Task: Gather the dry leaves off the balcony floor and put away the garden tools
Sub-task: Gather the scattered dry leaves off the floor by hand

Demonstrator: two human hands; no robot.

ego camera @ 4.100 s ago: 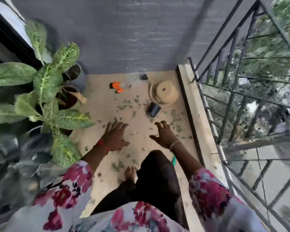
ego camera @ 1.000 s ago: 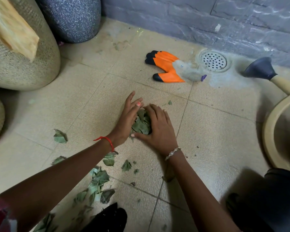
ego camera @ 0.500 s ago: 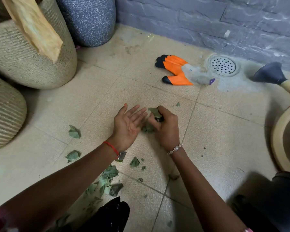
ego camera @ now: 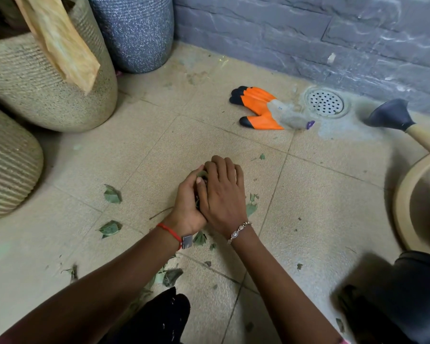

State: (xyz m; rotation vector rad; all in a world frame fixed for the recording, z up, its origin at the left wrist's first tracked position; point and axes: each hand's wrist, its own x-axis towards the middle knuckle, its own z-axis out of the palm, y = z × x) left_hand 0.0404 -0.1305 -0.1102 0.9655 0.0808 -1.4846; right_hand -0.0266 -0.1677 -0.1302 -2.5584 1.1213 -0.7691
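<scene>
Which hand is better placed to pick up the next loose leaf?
Likely the right. The right hand lies over the left hand, which cups the gathered leaves, so it can lift away; a loose leaf lies on the floor right beside it.

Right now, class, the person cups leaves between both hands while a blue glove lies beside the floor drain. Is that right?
No. The head view shows the glove is orange, not blue. The left hand and right hand do cup leaves between them, and the glove lies beside the floor drain.
</scene>
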